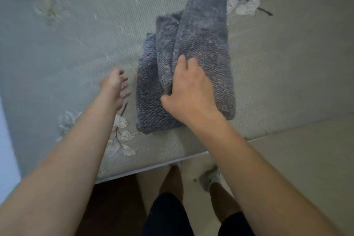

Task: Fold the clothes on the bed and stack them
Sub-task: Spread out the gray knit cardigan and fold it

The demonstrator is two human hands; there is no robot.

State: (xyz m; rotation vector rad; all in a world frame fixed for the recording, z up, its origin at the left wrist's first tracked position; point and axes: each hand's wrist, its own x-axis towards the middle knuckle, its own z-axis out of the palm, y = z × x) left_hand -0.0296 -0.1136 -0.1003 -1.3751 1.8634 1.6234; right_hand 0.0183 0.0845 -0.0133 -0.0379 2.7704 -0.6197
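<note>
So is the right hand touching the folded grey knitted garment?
Touching. Head view: the right hand grips a fold of the grey knitted garment.

Garment (201, 40): one, grey knit, gripped by the right hand (191, 94). Hands: two, with the left hand (115, 88) holding nothing just left of the garment. Bed (287, 63): one, beneath both hands. Flower prints (247, 4): six discernible, some blurred; two beside the left wrist, four beyond the hands. Legs (172, 180): two, between the forearms. White shoe (209, 179): one plainly seen.
</note>
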